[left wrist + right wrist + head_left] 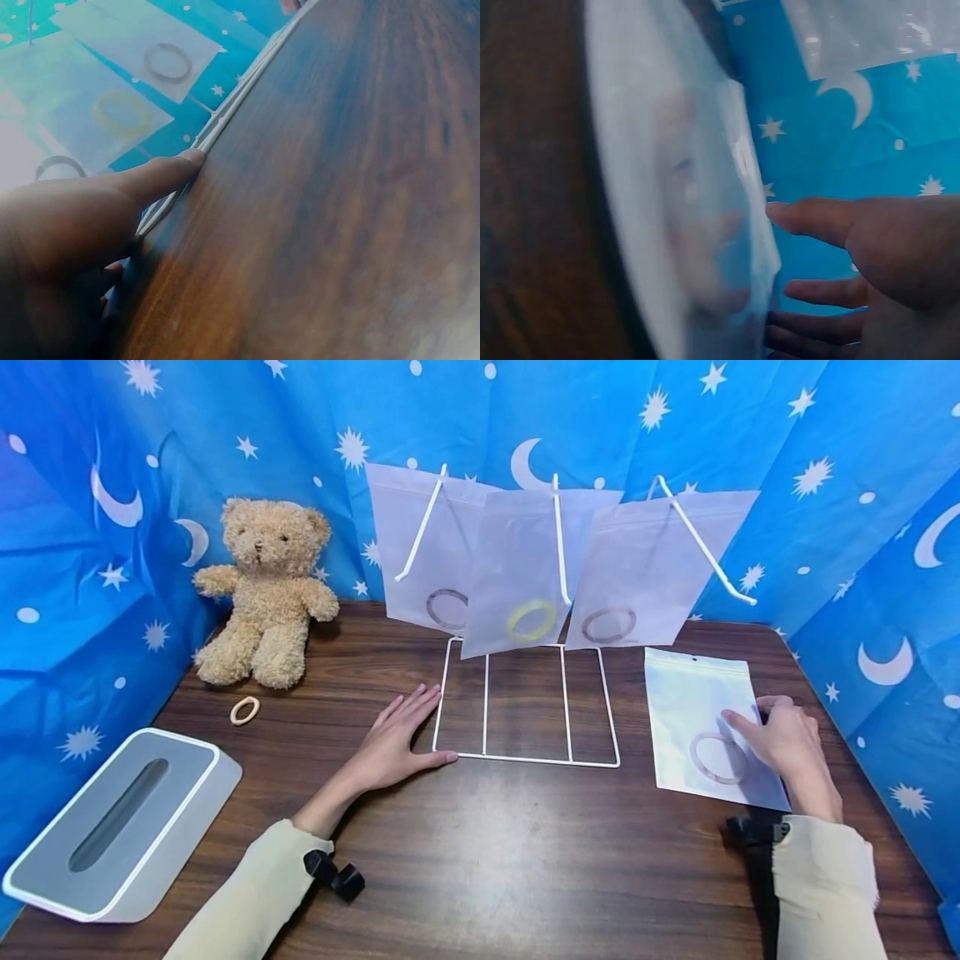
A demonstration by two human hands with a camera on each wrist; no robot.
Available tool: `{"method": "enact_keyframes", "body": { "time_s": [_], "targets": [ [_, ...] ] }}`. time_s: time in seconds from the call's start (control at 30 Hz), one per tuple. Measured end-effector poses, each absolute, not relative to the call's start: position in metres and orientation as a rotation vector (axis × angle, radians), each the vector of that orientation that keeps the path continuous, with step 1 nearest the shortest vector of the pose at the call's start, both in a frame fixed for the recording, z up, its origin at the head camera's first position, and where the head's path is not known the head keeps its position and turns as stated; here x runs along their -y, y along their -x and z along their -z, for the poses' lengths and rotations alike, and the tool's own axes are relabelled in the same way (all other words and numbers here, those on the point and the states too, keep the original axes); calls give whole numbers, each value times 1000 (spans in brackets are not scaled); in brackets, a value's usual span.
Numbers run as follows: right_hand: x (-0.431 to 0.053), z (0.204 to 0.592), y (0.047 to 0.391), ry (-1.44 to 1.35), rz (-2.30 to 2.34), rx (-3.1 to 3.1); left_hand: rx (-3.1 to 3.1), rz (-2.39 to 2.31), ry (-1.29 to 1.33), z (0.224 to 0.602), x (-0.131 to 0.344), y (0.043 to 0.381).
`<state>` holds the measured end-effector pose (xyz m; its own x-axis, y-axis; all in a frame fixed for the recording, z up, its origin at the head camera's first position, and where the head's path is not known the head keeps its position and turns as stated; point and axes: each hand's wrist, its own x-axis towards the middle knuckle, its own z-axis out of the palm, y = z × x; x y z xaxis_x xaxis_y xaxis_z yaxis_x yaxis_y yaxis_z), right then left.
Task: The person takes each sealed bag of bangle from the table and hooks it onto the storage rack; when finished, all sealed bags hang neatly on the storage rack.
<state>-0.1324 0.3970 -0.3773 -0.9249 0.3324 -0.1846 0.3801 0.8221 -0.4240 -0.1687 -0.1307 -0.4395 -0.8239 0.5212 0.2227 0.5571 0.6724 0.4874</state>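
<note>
My left hand lies spread on the table at the left of a white wire rack. Its thumb touches the rack's front bar, and its fingertips reach the left bar. Three whitish zip bags hang from the rack's prongs: the left bag and right bag hold brownish rings, the middle bag a yellow ring. On the right, a fourth zip bag holds a pale ring. My right hand is at its right edge, thumb over the bag, fingers apart from the thumb.
A teddy bear sits at the back left, with a small wooden ring before it. A grey-topped tissue box stands at the left table edge. A blue star-and-moon curtain surrounds the wooden table.
</note>
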Motion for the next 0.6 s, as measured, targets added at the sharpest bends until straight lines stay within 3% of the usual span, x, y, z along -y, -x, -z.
{"method": "enact_keyframes", "body": {
  "time_s": [0.43,0.6],
  "targets": [
    [-394,389,134,-682,953,-2972,2804,857,912,439,130,170],
    [-402,387,130,-604,1077,-2910,2810,871,907,438,130,169]
  ]
}}
